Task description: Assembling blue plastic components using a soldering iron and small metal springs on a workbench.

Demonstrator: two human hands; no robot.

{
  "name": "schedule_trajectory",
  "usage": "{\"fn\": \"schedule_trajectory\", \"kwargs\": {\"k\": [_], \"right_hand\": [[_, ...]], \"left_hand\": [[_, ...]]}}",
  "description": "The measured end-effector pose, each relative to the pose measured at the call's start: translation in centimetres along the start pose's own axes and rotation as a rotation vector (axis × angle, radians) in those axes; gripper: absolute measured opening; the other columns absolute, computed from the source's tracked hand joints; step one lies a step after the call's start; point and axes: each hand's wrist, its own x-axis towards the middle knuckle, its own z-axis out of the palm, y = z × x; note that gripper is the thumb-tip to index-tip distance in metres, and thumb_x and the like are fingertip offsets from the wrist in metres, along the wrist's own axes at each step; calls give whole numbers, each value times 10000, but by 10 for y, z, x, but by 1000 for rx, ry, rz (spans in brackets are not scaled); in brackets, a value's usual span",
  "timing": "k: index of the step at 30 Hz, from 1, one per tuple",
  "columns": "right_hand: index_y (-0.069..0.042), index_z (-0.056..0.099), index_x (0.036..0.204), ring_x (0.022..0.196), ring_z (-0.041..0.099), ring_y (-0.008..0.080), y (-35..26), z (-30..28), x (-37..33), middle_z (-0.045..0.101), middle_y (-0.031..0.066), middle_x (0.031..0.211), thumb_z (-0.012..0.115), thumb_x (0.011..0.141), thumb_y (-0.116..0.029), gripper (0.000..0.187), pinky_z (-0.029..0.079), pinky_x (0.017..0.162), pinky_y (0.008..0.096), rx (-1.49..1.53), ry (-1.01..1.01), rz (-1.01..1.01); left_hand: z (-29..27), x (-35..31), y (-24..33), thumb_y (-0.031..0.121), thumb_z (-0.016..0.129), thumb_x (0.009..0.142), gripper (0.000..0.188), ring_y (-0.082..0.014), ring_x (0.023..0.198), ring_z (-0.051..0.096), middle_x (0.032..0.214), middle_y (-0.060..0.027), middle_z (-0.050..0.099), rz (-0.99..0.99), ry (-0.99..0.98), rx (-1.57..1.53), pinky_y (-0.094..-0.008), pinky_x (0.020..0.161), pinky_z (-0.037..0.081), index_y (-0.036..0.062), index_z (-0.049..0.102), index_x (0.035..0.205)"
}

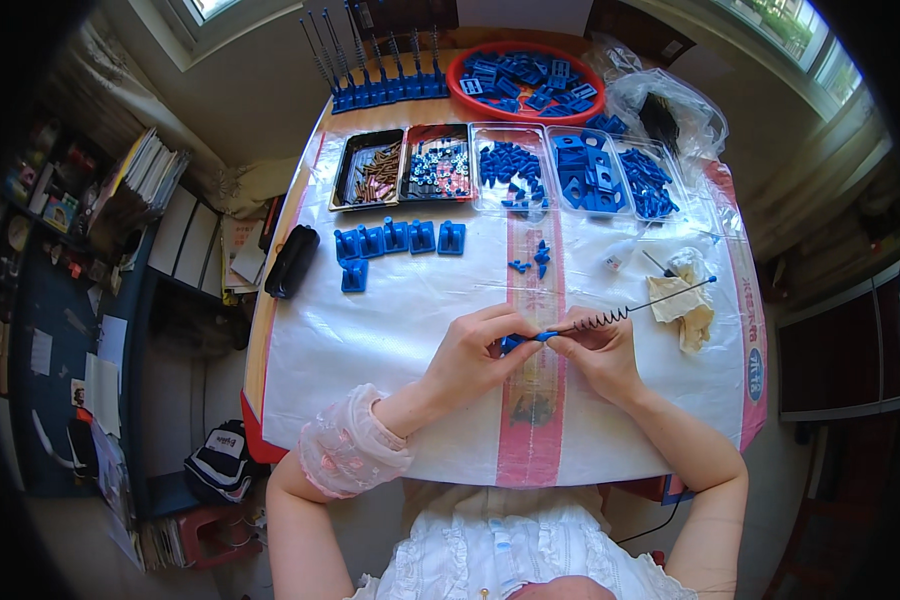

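Near the middle of the table, my left hand [470,352] is closed, its thumb and fingers pinching a small blue plastic part [513,343]. My right hand [602,358] is closed close beside it, gripping the lower end of a thin rod with a black coil spring [603,318] round it. This rod slants up to the right and ends in a blue tip [712,279]. Between the fingertips the blue part and the rod's end meet; how they join is hidden. Beyond my hands lie several small blue pieces [541,258], and to the left several blue square blocks [395,236] stand in a row.
Behind are black trays of brown screws [378,172] and metal nuts [439,168], plus clear trays of blue parts [511,172]. A red basin [454,88] and a rack of spring rods [390,92] stand farther back. A black case [292,262] lies left, crumpled paper [686,308] right.
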Motion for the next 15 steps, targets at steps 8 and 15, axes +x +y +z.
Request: {"fn": "schedule_trajectory", "kwargs": {"k": [8,15], "right_hand": [[26,756,1008,903,685,124,-5,2,2,732,61,961,739,879,49,132,556,816,272,32,-3,-16],[34,745,982,896,675,114,-4,3,2,717,56,941,739,879,56,106,550,803,260,25,14,-20]], "left_hand": [[-1,2,0,23,766,846,127,-101,657,593,827,-34,660,26,21,70,-233,526,443,45,746,970],[-2,1,0,16,761,845,130,-103,672,608,824,-35,658,13,12,56,-233,538,457,47,745,971]]}}
